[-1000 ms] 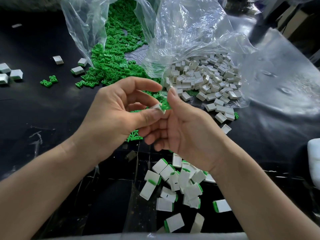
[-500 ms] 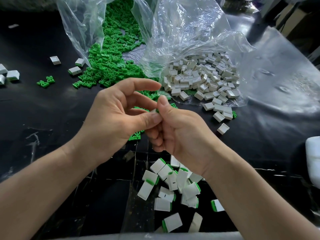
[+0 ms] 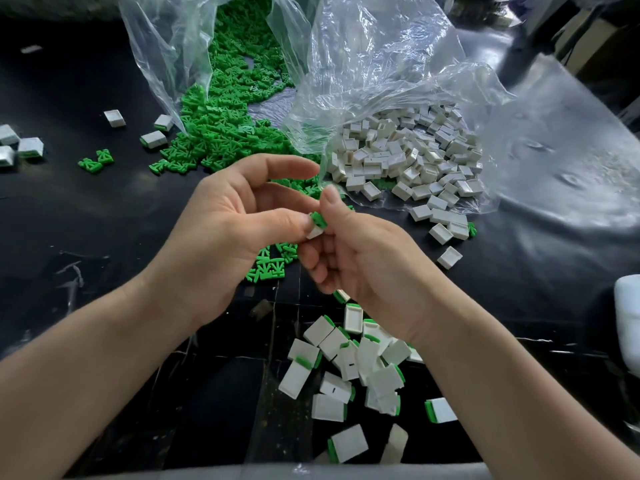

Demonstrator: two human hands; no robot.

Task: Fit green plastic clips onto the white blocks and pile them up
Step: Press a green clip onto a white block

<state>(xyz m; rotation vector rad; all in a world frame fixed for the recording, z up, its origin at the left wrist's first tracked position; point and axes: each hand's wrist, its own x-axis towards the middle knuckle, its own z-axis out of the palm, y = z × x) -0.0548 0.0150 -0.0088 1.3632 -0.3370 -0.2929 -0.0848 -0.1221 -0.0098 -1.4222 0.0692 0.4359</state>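
My left hand [image 3: 221, 233] and my right hand [image 3: 363, 261] meet over the middle of the black table. Between their thumbs and fingertips sits a small white block [image 3: 315, 233] with a green clip [image 3: 318, 220] on its top end; both hands pinch this piece. Below my right wrist lies a loose pile of white blocks with green clips fitted [image 3: 356, 368]. Further back, a heap of green clips [image 3: 225, 129] spills from a clear bag, and a heap of bare white blocks [image 3: 405, 157] lies in a second bag.
Clear plastic bags [image 3: 374, 60] rise behind the heaps. A few loose green clips [image 3: 270, 265] lie under my hands. Several stray blocks [image 3: 20, 148] and two clips [image 3: 95, 161] sit at the far left. A white object [image 3: 628, 317] stands at the right edge.
Both hands have stayed together and shifted slightly down. The green clip and white block now show between the thumbs, where half a second ago they were mostly hidden.
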